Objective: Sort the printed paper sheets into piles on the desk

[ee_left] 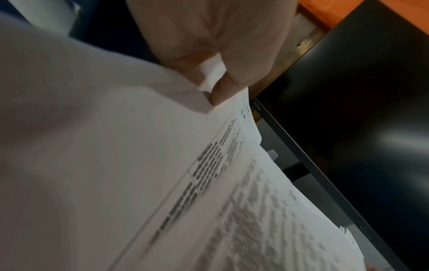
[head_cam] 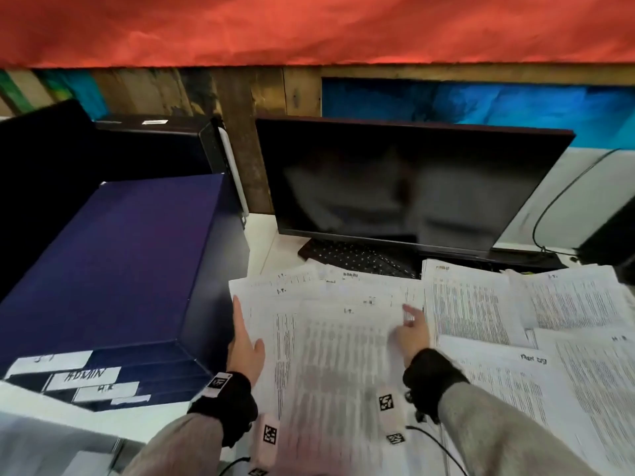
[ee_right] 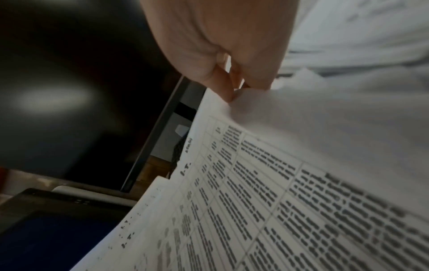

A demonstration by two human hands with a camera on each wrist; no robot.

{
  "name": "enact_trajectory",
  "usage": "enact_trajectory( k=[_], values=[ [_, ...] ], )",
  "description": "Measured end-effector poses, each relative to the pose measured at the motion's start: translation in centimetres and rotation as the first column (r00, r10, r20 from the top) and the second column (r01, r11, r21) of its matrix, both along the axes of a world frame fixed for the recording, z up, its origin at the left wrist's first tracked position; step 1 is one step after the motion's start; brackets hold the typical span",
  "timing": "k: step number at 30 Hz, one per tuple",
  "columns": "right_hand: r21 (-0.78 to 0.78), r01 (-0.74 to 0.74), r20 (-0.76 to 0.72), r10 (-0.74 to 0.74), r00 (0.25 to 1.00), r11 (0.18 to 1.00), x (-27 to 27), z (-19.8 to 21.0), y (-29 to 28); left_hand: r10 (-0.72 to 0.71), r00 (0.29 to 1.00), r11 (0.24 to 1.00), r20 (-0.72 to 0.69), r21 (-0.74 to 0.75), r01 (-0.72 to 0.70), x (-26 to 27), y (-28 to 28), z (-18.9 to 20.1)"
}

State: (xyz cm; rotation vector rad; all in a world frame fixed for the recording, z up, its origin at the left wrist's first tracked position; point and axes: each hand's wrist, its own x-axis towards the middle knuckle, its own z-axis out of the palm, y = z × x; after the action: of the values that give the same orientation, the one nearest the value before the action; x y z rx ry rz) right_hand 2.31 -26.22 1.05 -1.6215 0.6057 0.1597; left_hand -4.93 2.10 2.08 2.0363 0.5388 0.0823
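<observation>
Printed sheets with tables of text lie fanned over the desk. The top sheet (head_cam: 336, 355) in front of me is lifted and blurred. My left hand (head_cam: 247, 326) is at its left edge; in the left wrist view the left hand (ee_left: 206, 82) pinches a fold of the sheet (ee_left: 116, 146) between thumb and fingers. My right hand (head_cam: 407, 324) is at the sheet's upper right; in the right wrist view the right hand (ee_right: 241, 88) pinches the sheet's (ee_right: 325, 137) edge above another printed page (ee_right: 243, 201).
Further paper piles (head_cam: 467, 304) (head_cam: 570, 297) (head_cam: 515, 389) cover the desk's right side. A dark monitor (head_cam: 405, 187) and a keyboard (head_cam: 357, 257) stand behind the papers. A dark blue stacked file tray (head_cam: 113, 262) with white labels (head_cam: 86, 374) sits at the left.
</observation>
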Motion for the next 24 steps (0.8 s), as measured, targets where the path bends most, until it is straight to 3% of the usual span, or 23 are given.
enact_trajectory(
  k=[5, 10, 14, 17, 19, 24],
  values=[
    [0.101, -0.220, -0.141, 0.233, 0.962, 0.970, -1.2, -2.0, 2.2, 0.083, 0.995, 0.995, -0.054, -0.051, -0.086, -0.1, 0.1, -0.9],
    [-0.131, -0.306, -0.261, 0.265, 0.928, 0.943, -2.4, -3.0, 2.5, 0.165, 0.984, 0.969, -0.066, -0.175, -0.174, -0.1, -0.8, -1.1],
    [-0.148, -0.461, -0.185, 0.433, 0.882, 0.875, -3.0, -2.7, 4.1, 0.143, 0.986, 0.933, -0.084, -0.320, -0.163, 0.3, -1.1, -2.0],
    [-0.084, -0.576, -0.162, 0.559, 0.813, 0.813, -3.5, -2.4, 4.6, 0.113, 0.985, 0.954, -0.133, -0.261, -0.145, 0.7, -1.1, -1.2],
    [-0.072, -0.578, -0.165, 0.562, 0.810, 0.813, -3.6, -1.7, 3.8, 0.098, 0.989, 0.965, -0.111, -0.234, -0.122, 0.9, -0.9, -0.1],
    [0.059, -0.486, -0.047, 0.489, 0.871, 0.872, -2.1, 2.0, 0.9, -0.015, 0.993, 0.945, 0.115, -0.323, 0.051, 1.6, 0.3, 5.4]
  ],
)
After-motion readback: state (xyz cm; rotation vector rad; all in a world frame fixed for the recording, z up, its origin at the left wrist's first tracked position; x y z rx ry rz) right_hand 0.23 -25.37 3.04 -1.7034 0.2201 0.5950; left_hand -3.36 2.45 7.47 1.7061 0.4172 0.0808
